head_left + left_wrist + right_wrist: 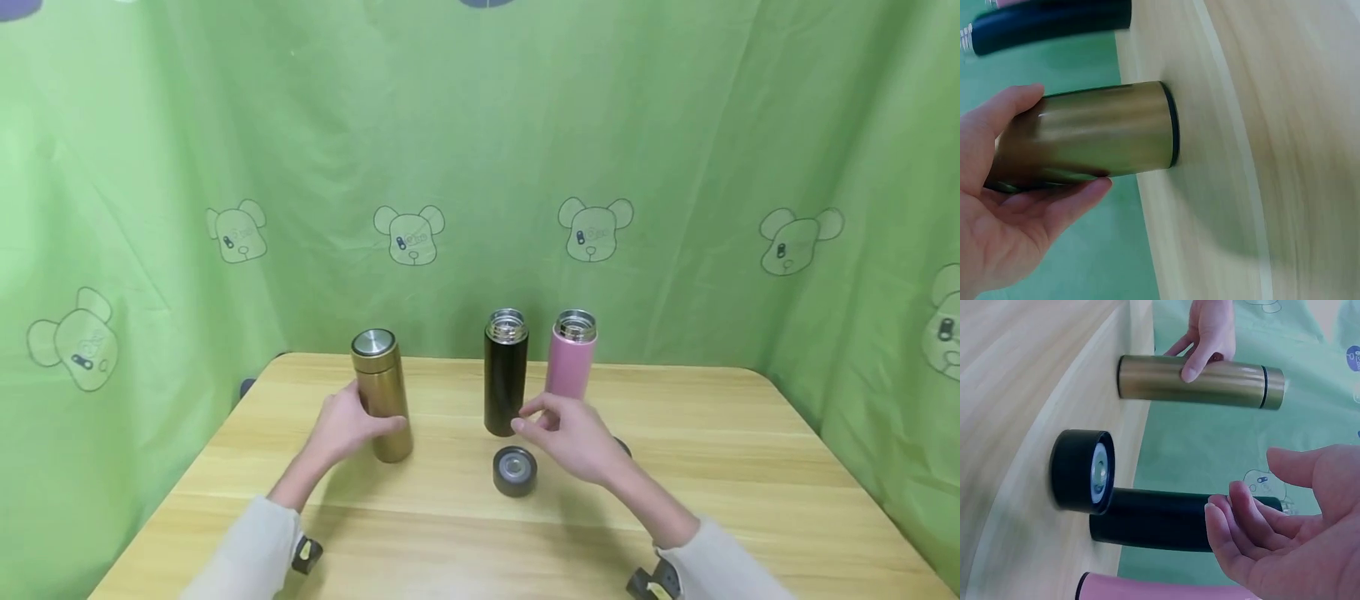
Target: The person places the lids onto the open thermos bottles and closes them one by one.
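Left of frame centre, the left hand (347, 427) is gripping the gold flask (382, 392) below its cap (374, 351) — apparently for steadiness — while the right hand (576, 439) is hovering empty, right of centre.

Green bear-print curtain (487, 125) behind a wooden table (442, 542)

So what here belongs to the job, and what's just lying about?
Job, seemingly:
gold bottle in the left hand
open black bottle, open pink bottle
lid near the right hand
probably the dark piece behind that hand

Setting only:
table
green curtain
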### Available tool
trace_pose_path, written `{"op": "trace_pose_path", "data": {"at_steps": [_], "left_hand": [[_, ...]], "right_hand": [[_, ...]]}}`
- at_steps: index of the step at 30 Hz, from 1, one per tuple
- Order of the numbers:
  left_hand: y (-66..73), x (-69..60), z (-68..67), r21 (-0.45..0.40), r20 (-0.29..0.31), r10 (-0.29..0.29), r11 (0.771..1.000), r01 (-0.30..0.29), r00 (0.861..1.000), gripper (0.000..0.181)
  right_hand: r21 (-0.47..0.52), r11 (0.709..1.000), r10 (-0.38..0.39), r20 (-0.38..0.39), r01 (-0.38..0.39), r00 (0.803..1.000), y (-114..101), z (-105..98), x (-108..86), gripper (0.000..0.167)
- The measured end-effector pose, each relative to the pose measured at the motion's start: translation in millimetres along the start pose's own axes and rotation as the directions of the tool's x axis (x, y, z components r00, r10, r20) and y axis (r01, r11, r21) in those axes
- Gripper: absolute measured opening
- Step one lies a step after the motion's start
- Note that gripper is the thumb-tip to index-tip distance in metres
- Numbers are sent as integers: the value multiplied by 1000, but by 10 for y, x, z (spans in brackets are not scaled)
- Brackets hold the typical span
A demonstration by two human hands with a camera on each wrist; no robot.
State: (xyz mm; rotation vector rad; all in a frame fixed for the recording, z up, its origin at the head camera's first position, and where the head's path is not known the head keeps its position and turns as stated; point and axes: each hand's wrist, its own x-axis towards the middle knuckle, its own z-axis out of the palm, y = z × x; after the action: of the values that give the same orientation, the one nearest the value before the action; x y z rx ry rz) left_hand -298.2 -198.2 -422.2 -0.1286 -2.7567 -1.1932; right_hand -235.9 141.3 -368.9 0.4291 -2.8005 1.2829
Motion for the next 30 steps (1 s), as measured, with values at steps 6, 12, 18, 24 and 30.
{"op": "trace_pose_path", "data": {"at_steps": [6, 12, 18, 24, 30], "left_hand": [[-230, 129, -256, 46, -63, -41, 998, 44, 997, 78], [-420, 189, -434, 57, -166, -98, 992, 109, 981, 77], [-450, 210, -477, 51, -214, -133, 988, 147, 968, 79], [-461, 219, -469, 47, -190, -158, 984, 170, 969, 87], [-510, 204, -481, 25, -161, -177, 983, 184, 971, 91]], "right_hand": [[-34, 999, 12, 1, -12, 1000, 61, -28, -4, 26], [-53, 998, 18, 3, -17, 1000, 78, -46, -26, 29], [-59, 998, 26, -3, -26, 1000, 97, -58, -44, 26], [-54, 998, 35, -3, -35, 999, 114, -61, -53, 26], [-35, 998, 45, 4, -45, 999, 134, -53, -64, 28]]}}
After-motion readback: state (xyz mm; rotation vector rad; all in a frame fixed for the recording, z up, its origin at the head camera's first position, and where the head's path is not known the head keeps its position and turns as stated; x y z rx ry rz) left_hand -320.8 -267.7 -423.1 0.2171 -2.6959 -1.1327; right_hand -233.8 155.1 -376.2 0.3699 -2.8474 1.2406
